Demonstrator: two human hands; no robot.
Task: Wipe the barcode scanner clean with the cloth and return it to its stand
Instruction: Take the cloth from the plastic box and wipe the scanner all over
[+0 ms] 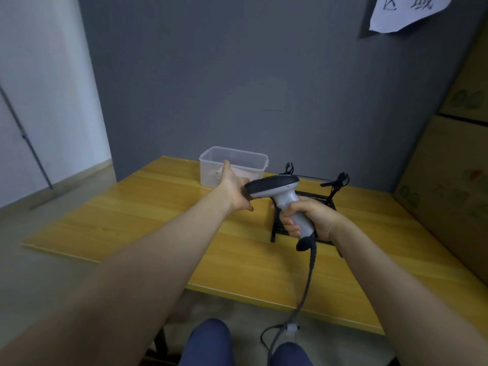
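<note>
My right hand (309,215) grips the grey handle of the barcode scanner (277,190), held above the table with its dark head pointing left. A grey cable (303,294) hangs from the handle's base down to the floor. My left hand (233,187) is stretched forward with fingers apart, just left of the scanner head and at the near wall of a clear plastic box (253,161); it holds nothing. Something pale lies inside the box, partly hidden by the hand. The black stand (330,202) sits on the table behind my right hand.
The yellow wooden table (132,223) stands against a grey wall. Stacked cardboard boxes (454,180) line the right side. Two black clips (340,179) rise from the stand's far edge. My knees show below the table's front edge.
</note>
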